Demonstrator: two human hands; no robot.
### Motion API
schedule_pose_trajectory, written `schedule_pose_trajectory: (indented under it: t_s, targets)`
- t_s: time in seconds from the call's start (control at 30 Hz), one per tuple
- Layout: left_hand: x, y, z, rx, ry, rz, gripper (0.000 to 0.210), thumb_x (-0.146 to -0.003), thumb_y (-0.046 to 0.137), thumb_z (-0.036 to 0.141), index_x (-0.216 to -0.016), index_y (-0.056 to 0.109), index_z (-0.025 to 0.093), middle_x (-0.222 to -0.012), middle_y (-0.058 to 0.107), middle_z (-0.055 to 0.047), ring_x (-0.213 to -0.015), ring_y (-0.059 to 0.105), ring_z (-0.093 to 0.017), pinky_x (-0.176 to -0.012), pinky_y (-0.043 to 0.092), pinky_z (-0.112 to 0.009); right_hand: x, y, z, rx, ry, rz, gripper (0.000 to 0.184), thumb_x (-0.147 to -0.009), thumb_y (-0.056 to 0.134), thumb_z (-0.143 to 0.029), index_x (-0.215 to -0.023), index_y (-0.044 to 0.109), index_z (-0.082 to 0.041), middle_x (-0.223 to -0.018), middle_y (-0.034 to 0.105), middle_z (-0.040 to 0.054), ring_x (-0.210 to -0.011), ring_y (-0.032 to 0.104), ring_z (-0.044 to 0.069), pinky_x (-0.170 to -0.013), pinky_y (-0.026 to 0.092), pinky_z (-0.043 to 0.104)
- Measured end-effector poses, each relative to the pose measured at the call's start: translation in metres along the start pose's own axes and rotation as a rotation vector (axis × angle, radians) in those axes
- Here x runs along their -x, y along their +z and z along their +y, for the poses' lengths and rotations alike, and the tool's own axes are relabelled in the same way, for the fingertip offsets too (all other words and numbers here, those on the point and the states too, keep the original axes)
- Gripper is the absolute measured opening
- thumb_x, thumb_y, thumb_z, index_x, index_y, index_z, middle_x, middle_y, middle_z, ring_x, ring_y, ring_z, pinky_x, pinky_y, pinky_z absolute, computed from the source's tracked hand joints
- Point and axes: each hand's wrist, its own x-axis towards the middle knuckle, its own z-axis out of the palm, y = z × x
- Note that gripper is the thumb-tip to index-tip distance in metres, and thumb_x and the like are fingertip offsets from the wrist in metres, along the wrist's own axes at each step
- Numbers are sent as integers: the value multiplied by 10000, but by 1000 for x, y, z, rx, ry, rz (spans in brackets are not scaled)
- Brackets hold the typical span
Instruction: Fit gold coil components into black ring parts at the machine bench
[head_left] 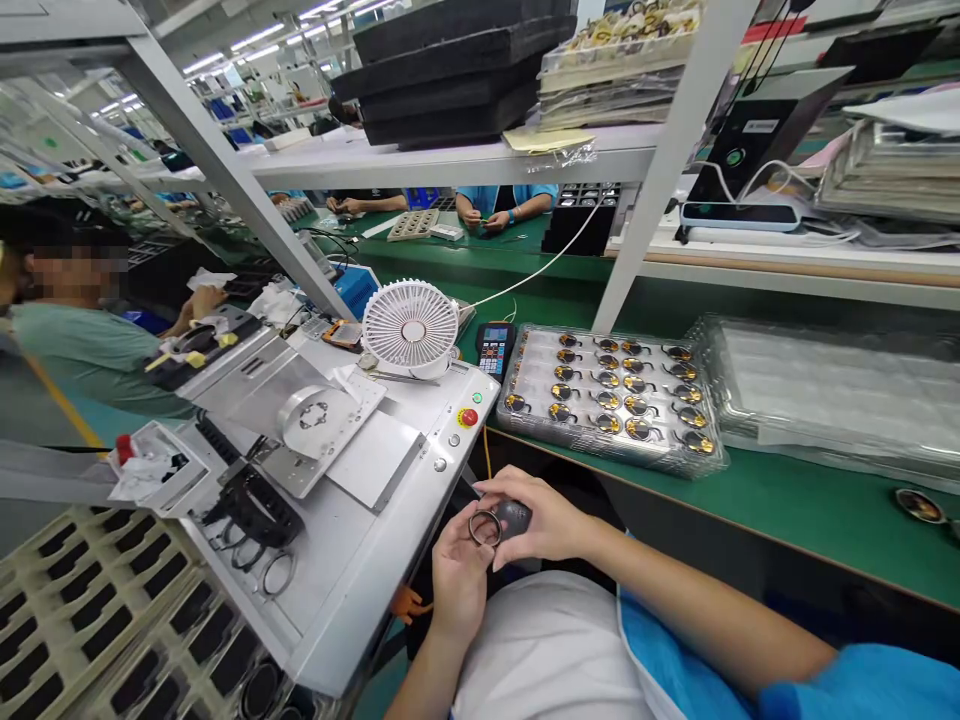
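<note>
In front of my body, my left hand (pixel 459 560) pinches a thin dark metal ring (pixel 472 519), its opening facing me. My right hand (pixel 551 518) curls around a dark grey rounded object (pixel 515 516) with small markings, right beside the ring; its exact kind I cannot make out. The two hands nearly touch at the fingertips. More loose rings (pixel 278 573) lie on the white machine top at the left, by a black fixture (pixel 259 505). On the green bench ahead, a clear tray (pixel 525 352) carries rows of small round black-and-gold parts with curled tails.
A white fan (pixel 411 328) and a red stop button (pixel 468 417) sit on the machine (pixel 442 500). Clear empty trays (pixel 832 390) are stacked at the right. Moulded trays (pixel 82 600) stand lower left. A shelf post (pixel 660 170) rises behind the parts tray. A co-worker (pixel 82 320) sits at the left.
</note>
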Motion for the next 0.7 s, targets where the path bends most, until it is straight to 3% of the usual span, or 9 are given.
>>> schedule_pose_trajectory:
  t_s: [0.07,0.17,0.27,0.37,0.47,0.57,0.6,0.7]
  targets:
    - [-3,0,1,-33,28,46,576,-607,960,450,-1124,788,263,-1193,760,-136,-889,761,-252,-775,614,-363,-18,-20,2,140,44,-13,724,-750,878,-543,-1336,643,-189,-1144,712,117,-1046,631,254,-929,510,382]
    - [-3,-2,3,-81,29,72,524,-675,926,438,-1152,785,274,-1206,755,-138,-823,765,-225,-647,579,-295,-56,-58,10,552,425,134,362,-944,701,-422,-1199,705,-164,-1136,700,129,-1041,649,249,-932,502,356]
    - [1,-7,4,-92,66,43,514,-678,925,440,-1142,790,264,-1130,781,-129,-931,775,-262,-794,612,-351,-89,-85,25,812,722,164,286,-940,679,-337,-1140,726,-139,-1174,683,174,-1080,650,295,-928,491,366]
    - [6,-14,2,-111,107,31,500,-678,928,422,-1123,793,239,-1109,791,-133,-1081,749,-300,-995,572,-433,-104,-95,38,823,787,103,249,-853,755,-280,-1059,747,-141,-1189,681,191,-1085,656,329,-885,498,367]
    - [8,-20,2,-93,96,38,483,-682,930,386,-1116,785,232,-1107,789,-129,-1085,747,-303,-1019,560,-460,-105,-96,39,821,807,96,273,-831,756,-232,-1088,736,-140,-1205,683,188,-1083,664,327,-870,500,358]
    - [10,-20,10,-59,48,53,490,-676,938,376,-1118,773,240,-1091,782,-116,-1043,753,-279,-991,565,-435,-95,-90,27,796,770,146,284,-858,702,-179,-1142,709,-155,-1092,730,133,-1024,685,284,-858,503,339]
    - [11,-19,15,-46,22,51,508,-667,943,388,-1122,769,245,-1109,776,-118,-1027,754,-272,-976,568,-420,-89,-84,20,764,689,177,251,-871,683,-174,-1120,712,-163,-1038,743,109,-986,691,265,-854,506,334]
    - [15,-13,32,5,-58,-14,626,-613,961,460,-1169,754,260,-1288,718,-145,-986,755,-252,-930,576,-378,-62,-52,-7,630,263,205,144,-934,614,-218,-1011,734,-194,-946,754,65,-920,688,237,-863,506,346]
